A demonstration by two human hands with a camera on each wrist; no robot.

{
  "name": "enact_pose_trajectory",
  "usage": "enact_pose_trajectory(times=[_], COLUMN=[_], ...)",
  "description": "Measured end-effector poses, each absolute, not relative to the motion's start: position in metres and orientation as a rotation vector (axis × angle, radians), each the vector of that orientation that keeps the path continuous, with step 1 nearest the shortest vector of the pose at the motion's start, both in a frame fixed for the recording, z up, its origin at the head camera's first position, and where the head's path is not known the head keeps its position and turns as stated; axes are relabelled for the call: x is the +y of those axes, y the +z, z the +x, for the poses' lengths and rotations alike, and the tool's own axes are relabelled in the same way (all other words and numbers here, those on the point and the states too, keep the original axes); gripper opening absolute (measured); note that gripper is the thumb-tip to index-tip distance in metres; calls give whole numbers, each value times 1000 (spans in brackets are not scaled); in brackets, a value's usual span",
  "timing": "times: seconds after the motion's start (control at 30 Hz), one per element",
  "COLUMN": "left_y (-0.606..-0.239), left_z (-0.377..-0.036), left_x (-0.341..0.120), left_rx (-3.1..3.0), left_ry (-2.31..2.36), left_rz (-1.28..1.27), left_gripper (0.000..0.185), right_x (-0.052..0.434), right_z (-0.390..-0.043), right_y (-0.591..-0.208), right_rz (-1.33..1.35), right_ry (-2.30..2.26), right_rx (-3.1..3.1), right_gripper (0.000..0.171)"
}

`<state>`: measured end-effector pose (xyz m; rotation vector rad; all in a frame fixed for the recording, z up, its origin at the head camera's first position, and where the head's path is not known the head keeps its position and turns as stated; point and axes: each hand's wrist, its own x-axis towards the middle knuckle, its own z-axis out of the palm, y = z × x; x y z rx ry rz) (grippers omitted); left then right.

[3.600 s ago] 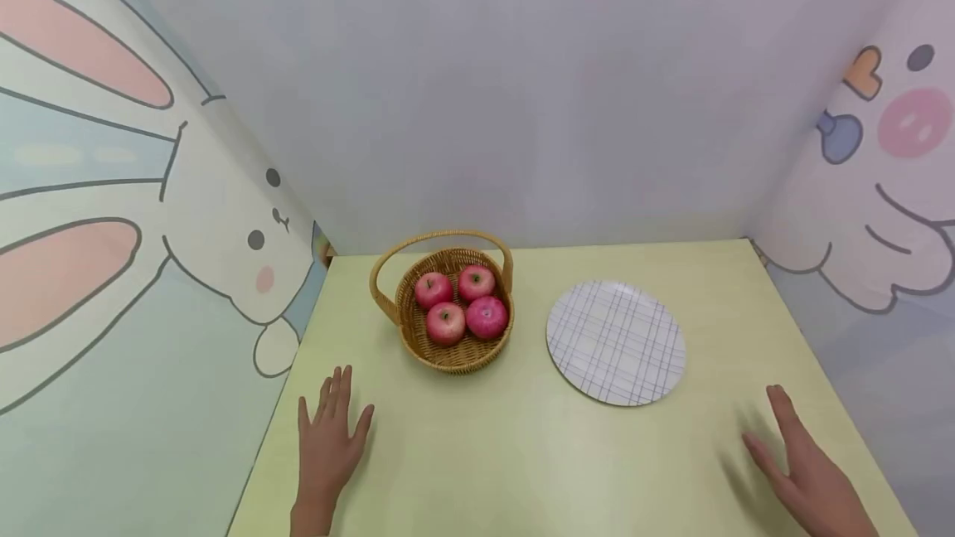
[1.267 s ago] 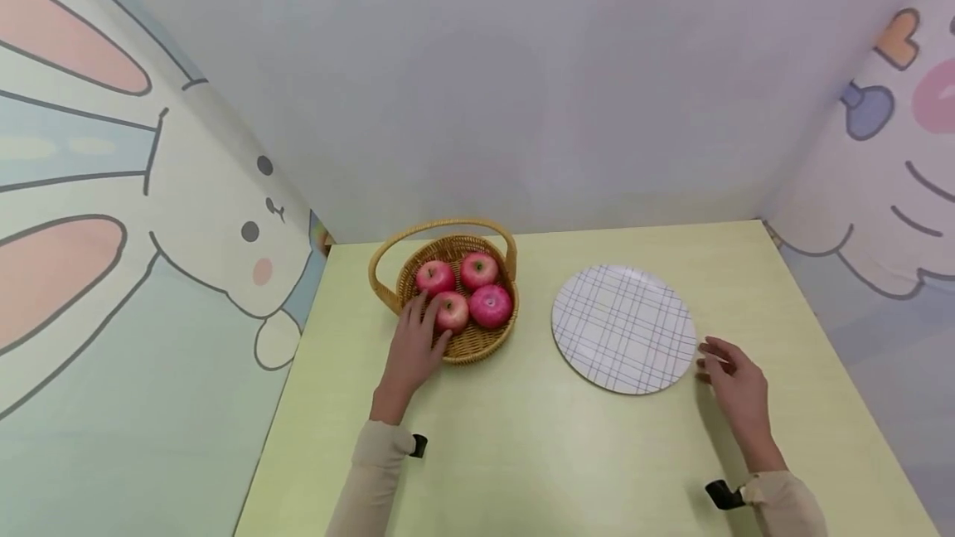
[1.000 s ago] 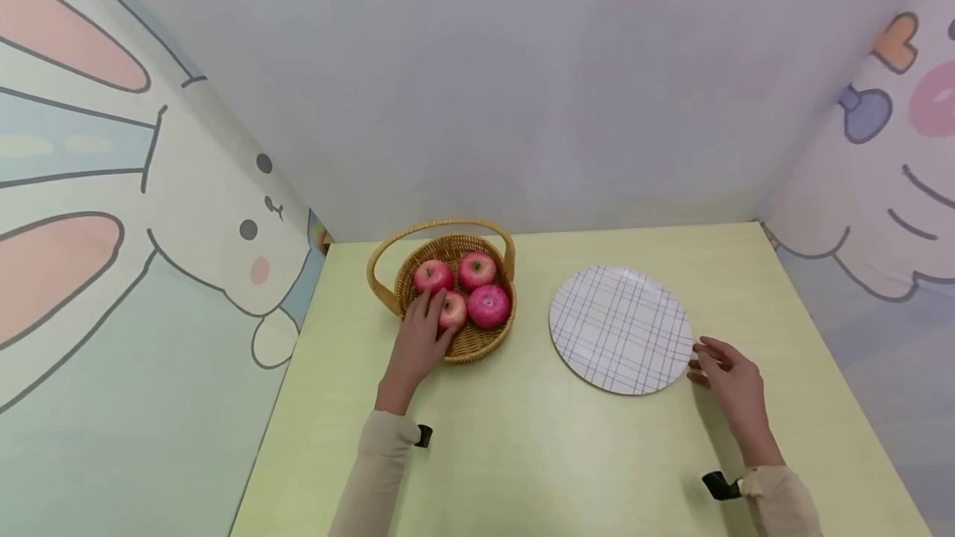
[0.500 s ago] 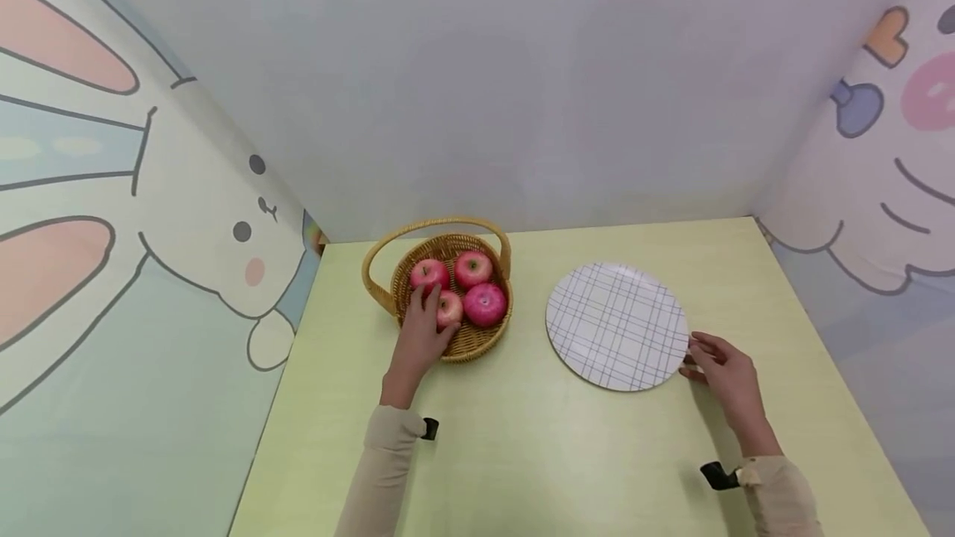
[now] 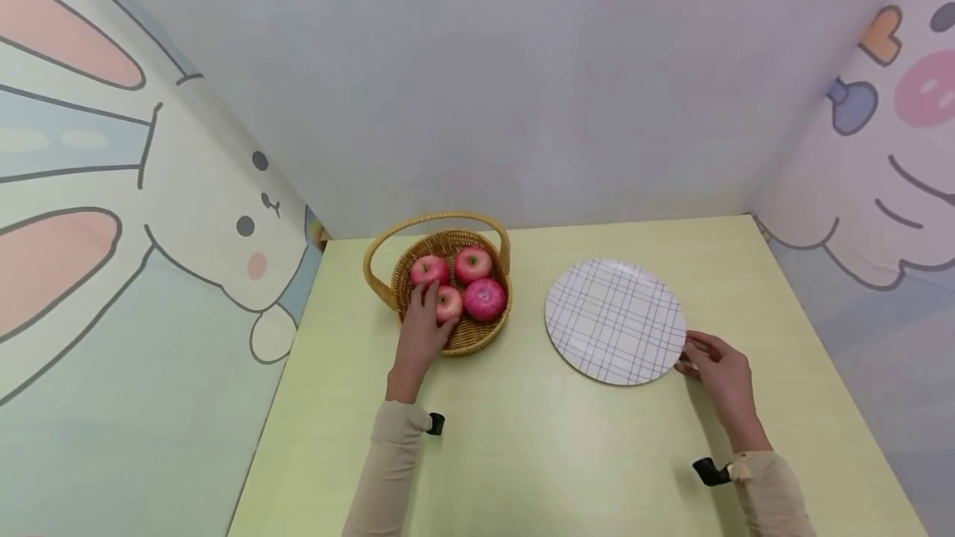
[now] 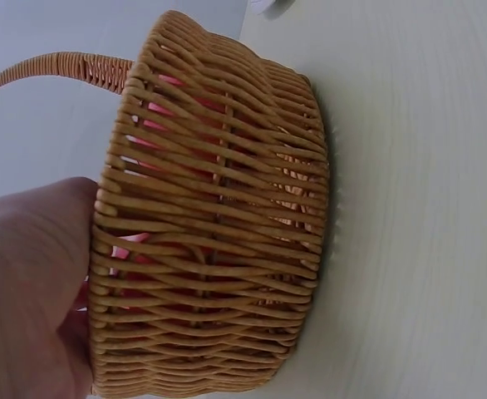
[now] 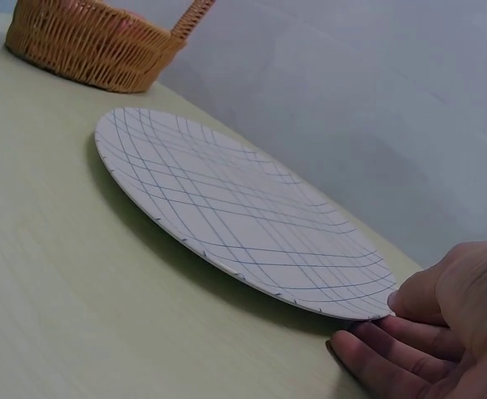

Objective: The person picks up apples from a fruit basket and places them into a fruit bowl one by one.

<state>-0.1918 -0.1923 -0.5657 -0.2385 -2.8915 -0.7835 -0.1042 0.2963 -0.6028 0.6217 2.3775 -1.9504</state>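
In the head view, my left hand (image 5: 419,340) reaches over the front rim of the wicker basket (image 5: 477,344). Its fingers and thumb curve around the front-left red apple (image 5: 449,306), partly covering it. The left wrist view has the basket's woven wall hiding most of that grip. Over on the right, my right hand (image 5: 722,378) pinches the near-right edge of a white plate (image 5: 615,321) with blue crossing lines. From the right wrist view, the thumb lies at the rim of the plate (image 7: 235,216) with fingers underneath.
Several red apples share the basket, among them a back-left apple (image 5: 429,269), a back-right apple (image 5: 473,263) and a darker front-right apple (image 5: 485,299). The basket's tall handle (image 5: 440,216) arches over its back. Behind the pale table (image 5: 552,454) stands a grey wall (image 5: 522,106).
From flat positions near the table's sides, my left hand has come into the basket and onto an apple, and my right hand has moved left to grip the plate's edge.
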Motion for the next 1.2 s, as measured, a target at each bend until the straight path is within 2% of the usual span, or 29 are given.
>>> enact_pose_trajectory(times=[0.63,1.2], left_y=[-567,-562], left_z=[-197,-192], left_x=[-194,-195], left_rx=[-2898,-2794], left_ry=[-819,-991], left_rz=[-154,-110], left_gripper=[83,87], right_x=[290,285], right_z=[-111,-110], right_y=[-607,-600], right_rz=[855,899], right_ry=[-2023,-1923], right_rx=[2272,2323], right_gripper=[51,50])
